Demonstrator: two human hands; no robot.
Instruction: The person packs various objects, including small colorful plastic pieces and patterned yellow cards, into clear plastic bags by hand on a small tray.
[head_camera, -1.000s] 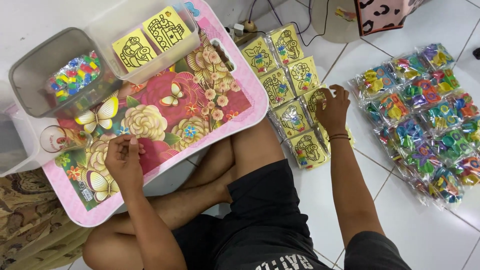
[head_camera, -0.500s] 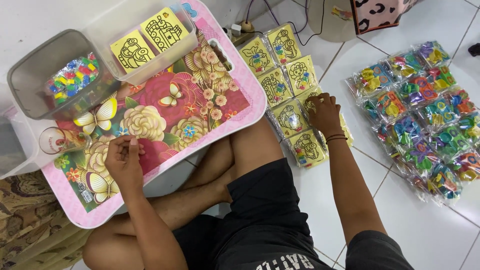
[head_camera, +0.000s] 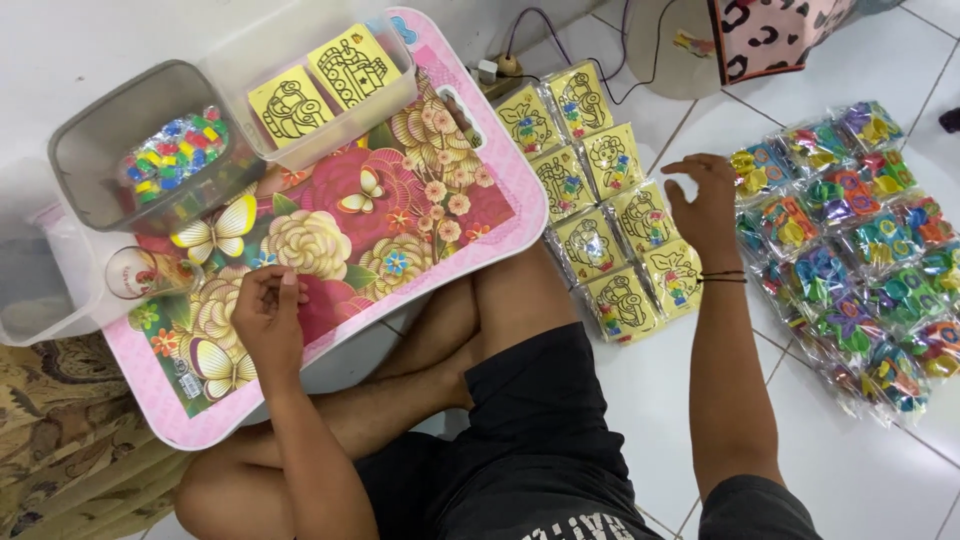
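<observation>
I sit cross-legged on a white tiled floor with a pink floral lap tray (head_camera: 520, 205) over my left knee. My left hand (head_camera: 268, 322) rests on the tray with its fingers curled together; whether it holds anything small is unclear. My right hand (head_camera: 704, 205) hovers with fingers spread and empty over the right edge of two rows of yellow picture packets (head_camera: 590, 245) laid on the floor. To its right lies a spread of clear packets of colourful pieces (head_camera: 860, 250).
On the tray's far side stand a clear box with two yellow picture cards (head_camera: 320, 85), a grey box of coloured bits (head_camera: 170, 155) and a small glass cup (head_camera: 135, 272). A plug and cables (head_camera: 500, 68) and a spotted bag (head_camera: 770, 35) lie beyond. Patterned cloth (head_camera: 50, 440) lies at left.
My right hand has lifted off the yellow packets and shifted right, its fingers now spread. My left hand has stayed on the tray.
</observation>
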